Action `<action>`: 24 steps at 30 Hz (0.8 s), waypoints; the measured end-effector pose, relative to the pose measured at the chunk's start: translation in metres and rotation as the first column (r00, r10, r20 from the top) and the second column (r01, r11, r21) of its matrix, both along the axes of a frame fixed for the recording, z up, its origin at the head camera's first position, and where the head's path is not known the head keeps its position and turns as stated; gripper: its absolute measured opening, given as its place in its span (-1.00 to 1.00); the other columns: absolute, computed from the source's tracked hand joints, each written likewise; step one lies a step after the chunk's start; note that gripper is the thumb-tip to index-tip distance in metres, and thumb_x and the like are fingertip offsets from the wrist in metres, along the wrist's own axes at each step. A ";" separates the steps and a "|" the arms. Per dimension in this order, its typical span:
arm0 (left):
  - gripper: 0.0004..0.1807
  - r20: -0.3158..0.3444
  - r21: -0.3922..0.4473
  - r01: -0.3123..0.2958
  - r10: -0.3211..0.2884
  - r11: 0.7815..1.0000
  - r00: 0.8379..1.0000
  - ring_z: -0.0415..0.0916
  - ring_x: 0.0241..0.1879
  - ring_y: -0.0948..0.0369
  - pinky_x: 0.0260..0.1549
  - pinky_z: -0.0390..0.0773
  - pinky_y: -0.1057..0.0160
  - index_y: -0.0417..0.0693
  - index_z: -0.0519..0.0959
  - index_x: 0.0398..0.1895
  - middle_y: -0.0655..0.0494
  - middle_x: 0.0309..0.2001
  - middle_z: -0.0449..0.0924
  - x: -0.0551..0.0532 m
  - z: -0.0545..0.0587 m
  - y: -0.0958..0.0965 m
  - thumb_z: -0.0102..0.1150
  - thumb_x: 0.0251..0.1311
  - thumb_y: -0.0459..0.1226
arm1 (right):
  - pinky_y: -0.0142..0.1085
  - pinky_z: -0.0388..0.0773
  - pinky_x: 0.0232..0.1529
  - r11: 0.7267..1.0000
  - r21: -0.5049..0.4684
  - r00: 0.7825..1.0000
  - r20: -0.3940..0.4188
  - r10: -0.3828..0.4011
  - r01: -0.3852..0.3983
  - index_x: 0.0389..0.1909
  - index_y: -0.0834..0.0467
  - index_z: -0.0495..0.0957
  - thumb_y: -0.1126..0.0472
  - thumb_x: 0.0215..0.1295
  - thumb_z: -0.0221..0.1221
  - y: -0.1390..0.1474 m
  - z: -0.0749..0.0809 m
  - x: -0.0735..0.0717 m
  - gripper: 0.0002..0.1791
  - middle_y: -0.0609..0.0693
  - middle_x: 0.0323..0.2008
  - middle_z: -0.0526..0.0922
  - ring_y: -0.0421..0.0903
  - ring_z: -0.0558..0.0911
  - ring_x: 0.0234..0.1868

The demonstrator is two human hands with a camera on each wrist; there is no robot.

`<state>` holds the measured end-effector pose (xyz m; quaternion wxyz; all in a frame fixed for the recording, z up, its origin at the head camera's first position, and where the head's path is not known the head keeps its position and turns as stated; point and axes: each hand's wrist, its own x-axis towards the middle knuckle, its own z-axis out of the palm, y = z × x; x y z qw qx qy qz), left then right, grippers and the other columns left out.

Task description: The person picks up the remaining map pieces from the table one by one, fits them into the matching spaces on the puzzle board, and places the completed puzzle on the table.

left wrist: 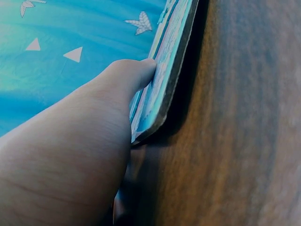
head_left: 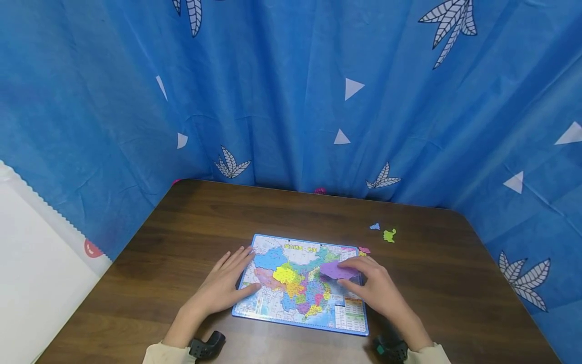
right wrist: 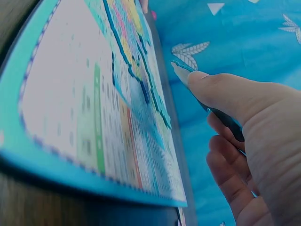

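One purple piece (head_left: 334,269) is hovering over the right half of the map board (head_left: 273,305); the right hand (head_left: 376,284) is pinching it between thumb and fingers. The left hand (head_left: 225,285) is resting on the map board's left edge, likely steadying it; keeping the piece level should aid control.

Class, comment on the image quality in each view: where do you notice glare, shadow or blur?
Head view: a pale sheen on the table below the map board; left wrist view: dark shadow along the board's underside, wood grain soft; right wrist view: the board's print too blurred to read, with a bluish cast overall.
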<state>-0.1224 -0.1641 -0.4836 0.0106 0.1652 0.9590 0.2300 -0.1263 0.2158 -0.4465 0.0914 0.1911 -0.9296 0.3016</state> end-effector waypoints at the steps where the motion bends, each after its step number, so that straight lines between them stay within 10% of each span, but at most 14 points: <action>1: -0.08 -0.004 0.002 0.002 -0.002 1.000 1.000 -0.10 0.52 0.02 0.44 -0.13 -0.17 0.15 0.12 0.50 0.16 0.52 0.02 0.000 0.000 0.000 -0.04 0.14 0.37 | -0.04 0.59 0.06 1.000 -0.003 1.000 0.000 0.006 -0.006 -0.04 -0.21 0.63 -0.02 -0.02 0.46 -0.002 0.000 0.000 -0.55 -0.32 -0.06 0.65 -0.17 0.57 0.08; 24: -0.05 0.007 -0.014 0.005 -0.005 1.000 1.000 -0.12 0.53 0.04 0.45 -0.15 -0.15 0.16 0.11 0.50 0.17 0.52 0.01 -0.001 -0.001 -0.001 -0.05 0.12 0.39 | -0.22 0.60 0.04 0.993 -0.058 0.994 0.041 0.101 -0.098 -0.05 -0.28 0.63 -0.17 0.01 0.39 -0.052 -0.003 -0.008 -0.59 -0.45 -0.10 0.59 -0.37 0.53 0.00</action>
